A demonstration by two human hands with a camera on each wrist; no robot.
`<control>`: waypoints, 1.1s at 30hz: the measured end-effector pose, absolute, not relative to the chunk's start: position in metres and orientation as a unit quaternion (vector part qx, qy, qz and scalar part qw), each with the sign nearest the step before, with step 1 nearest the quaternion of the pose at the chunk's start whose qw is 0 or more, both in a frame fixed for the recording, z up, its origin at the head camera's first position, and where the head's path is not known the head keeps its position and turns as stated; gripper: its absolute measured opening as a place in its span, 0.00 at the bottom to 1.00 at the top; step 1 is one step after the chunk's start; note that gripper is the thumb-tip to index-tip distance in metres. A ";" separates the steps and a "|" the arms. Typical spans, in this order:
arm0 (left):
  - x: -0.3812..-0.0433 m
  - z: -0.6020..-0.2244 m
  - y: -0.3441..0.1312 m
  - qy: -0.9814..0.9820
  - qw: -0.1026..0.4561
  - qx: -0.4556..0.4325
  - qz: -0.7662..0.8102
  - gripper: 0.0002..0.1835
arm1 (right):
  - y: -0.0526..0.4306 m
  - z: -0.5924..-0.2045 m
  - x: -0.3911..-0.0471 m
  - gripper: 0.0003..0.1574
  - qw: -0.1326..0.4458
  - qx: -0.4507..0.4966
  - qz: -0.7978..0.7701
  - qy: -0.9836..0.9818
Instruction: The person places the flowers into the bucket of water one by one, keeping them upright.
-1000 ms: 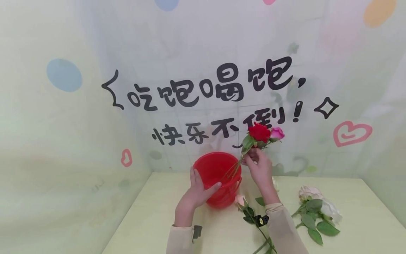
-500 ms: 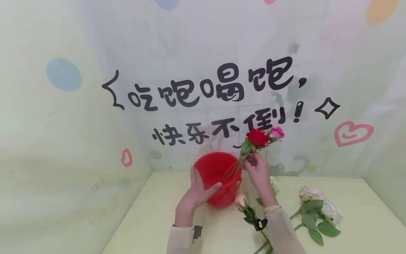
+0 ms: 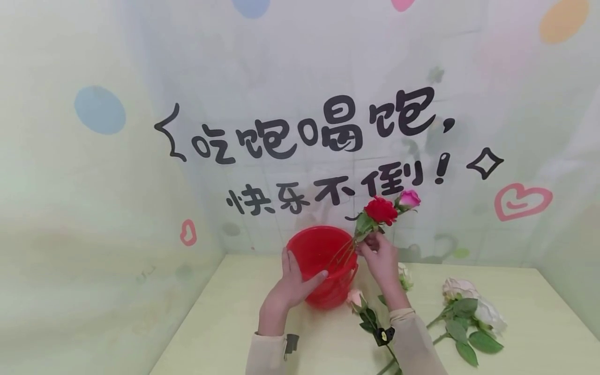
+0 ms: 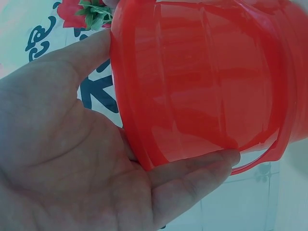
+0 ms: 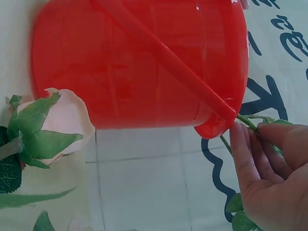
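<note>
A red plastic bucket [image 3: 323, 291] stands on the table in the head view. My left hand [image 3: 291, 287] grips its near left side, thumb over the rim; in the left wrist view, fingers [image 4: 192, 178] lie along the outer wall. At the bucket's right rim, my right hand [image 3: 382, 260] pinches the green stems of a red rose [image 3: 381, 210] and a pink rose [image 3: 409, 198]. Both blooms stand above the hand, and the stems slope down into the bucket. In the right wrist view, thumb and fingers close on a stem [image 5: 247, 121] right beside the handle's joint.
A pale peach rose [image 3: 356, 298] lies in front of the bucket, its stem running toward me beside the right sleeve. White roses [image 3: 487, 312] with green leaves lie at the right of the table. Another pale bloom [image 3: 405, 276] shows behind the right wrist. A printed backdrop [image 3: 281, 67] rises behind.
My right hand and the two roses have come down slightly, the red one also shifting a little left. The left hand keeps its hold on the bucket.
</note>
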State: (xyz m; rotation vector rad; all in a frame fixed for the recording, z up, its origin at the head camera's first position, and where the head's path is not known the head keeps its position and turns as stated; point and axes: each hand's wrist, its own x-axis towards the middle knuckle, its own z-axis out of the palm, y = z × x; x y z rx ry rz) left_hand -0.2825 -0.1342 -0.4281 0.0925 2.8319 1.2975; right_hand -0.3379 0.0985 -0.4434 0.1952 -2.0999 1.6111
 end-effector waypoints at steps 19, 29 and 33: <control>-0.284 -0.431 -0.134 0.915 0.012 0.021 0.404 0.69 | 0.109 -0.449 -0.338 0.16 0.192 0.057 0.604 -0.771; -0.277 -0.422 -0.132 0.909 0.006 0.033 0.415 0.68 | 0.110 -0.457 -0.340 0.19 0.164 0.050 0.649 -0.741; -0.278 -0.424 -0.132 0.909 0.006 0.031 0.415 0.68 | 0.108 -0.459 -0.341 0.24 0.139 0.043 0.671 -0.727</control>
